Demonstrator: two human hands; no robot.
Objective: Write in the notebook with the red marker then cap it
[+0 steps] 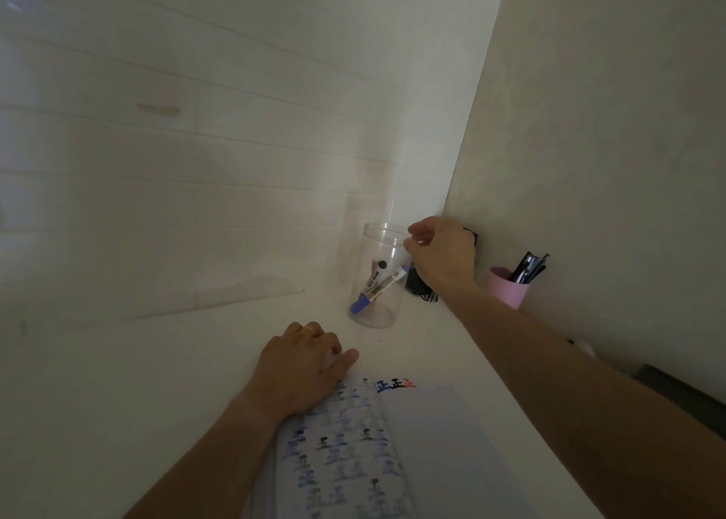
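An open notebook lies on the white desk, its left page full of blue and black characters. At the top of its right page are a blue, a black and a red character. My left hand rests palm down on the left page's top corner, holding nothing. A clear plastic jar stands beyond it with a blue-capped marker and a black-ended marker leaning inside. My right hand hovers at the jar's rim with fingers curled; what they pinch is hidden. No red marker shows.
A pink cup of dark pens stands by the right wall. A black object sits behind the jar, partly hidden by my right wrist. The white desk stretches left; walls meet in a corner just behind the jar.
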